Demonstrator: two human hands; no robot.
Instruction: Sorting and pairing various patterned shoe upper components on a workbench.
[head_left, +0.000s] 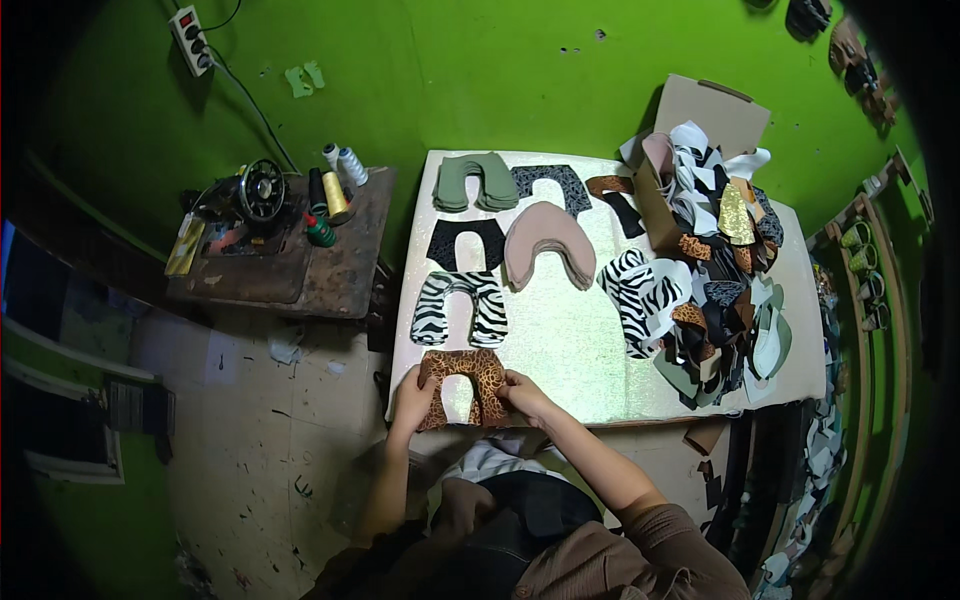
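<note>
At the table's near left edge, my left hand is closed on the left side of a stack of brown leopard-print U-shaped pieces. My right hand grips the same stack at its right side. The opening of the U faces me. Just beyond lies a zebra-print U-shaped stack, and behind that a black one. A green stack sits at the far left corner, with a grey patterned piece beside it. Pink curved pieces lie stacked right of the black ones.
The pieces rest on a pale shiny tabletop. A heap of mixed cut scraps and an overfull cardboard box occupy its right side. At left, a sewing machine and thread cones stand on a wooden table. Shelves line the right wall.
</note>
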